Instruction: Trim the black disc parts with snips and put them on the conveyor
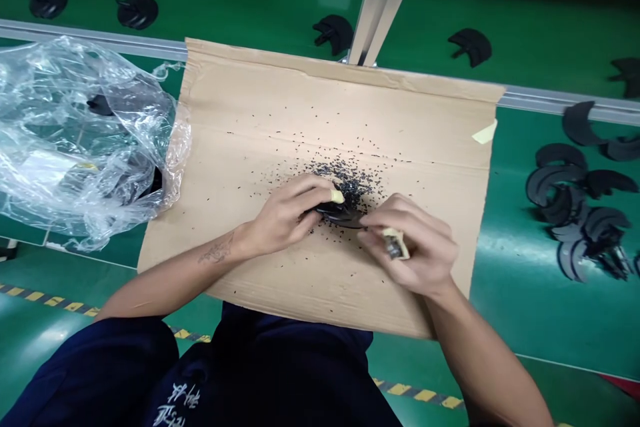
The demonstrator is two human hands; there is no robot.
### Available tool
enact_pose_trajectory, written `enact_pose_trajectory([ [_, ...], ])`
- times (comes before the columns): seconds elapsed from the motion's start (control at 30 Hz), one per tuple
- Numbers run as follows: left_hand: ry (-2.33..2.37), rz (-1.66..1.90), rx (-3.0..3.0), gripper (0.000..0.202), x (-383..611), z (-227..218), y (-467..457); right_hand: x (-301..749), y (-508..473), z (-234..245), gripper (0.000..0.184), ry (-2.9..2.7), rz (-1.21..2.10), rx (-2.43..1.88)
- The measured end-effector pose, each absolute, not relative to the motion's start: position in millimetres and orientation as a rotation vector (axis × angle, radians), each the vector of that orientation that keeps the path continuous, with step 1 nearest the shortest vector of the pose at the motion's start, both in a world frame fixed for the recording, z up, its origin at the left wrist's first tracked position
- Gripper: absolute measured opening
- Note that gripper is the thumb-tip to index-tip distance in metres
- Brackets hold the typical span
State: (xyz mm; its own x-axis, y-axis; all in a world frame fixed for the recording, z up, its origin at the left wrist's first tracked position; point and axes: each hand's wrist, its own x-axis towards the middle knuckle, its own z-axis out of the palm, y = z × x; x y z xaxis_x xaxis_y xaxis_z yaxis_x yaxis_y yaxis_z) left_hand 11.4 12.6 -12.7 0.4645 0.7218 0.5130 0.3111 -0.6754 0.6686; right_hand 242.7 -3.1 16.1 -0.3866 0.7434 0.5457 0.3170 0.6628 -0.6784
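Note:
My left hand (pixel 295 210) is closed around a black curved plastic part (pixel 333 210), low over the cardboard sheet (pixel 240 100). Pale yellow tape wraps one of its fingertips. Close on the right, my right hand (pixel 413 243) is closed on a small hand tool with a tape-wrapped handle (pixel 396 244). The tool's tip points toward the black part, near its right edge; blur and fingers hide whether they touch. Small black plastic scraps (pixel 350 180) lie thickly around and beyond the part, thinning out across the cardboard.
A clear plastic bag (pixel 85 140) with dark parts inside lies at the left. Several black curved parts (pixel 580 193) are heaped on the green table (pixel 520 307) at the right. More parts (pixel 470 47) sit in a row beyond the metal rail; a metal post (pixel 385 7) rises there.

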Motion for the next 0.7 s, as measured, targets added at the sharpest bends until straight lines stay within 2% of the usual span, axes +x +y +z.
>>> enact_pose_trajectory([
  [0.07, 0.847, 1.131, 2.13, 0.031, 11.9, -11.9, 12.1, 247.1, 1.0, 16.6, 0.018, -1.954, 0.517, -0.944],
  [0.17, 0.821, 1.161, 2.031, 0.028, 13.1, -9.6, 11.1, 253.4, 7.4, 11.3, 0.015, -2.132, 0.174, -1.1],
  [0.27, 0.785, 1.187, 2.01, 0.026, 14.4, -7.9, 10.1, 255.9, 9.5, 5.0, 0.016, -2.284, -0.008, -1.153],
  [0.47, 0.792, 1.155, 2.022, 0.023, 14.0, -6.8, 9.3, 254.0, 5.4, 6.3, 0.021, -2.346, -0.046, -1.164],
  [0.7, 0.785, 1.152, 2.05, 0.021, 12.6, -6.9, 9.0, 251.6, 3.0, 10.0, 0.012, -2.352, -0.157, -1.179],
])
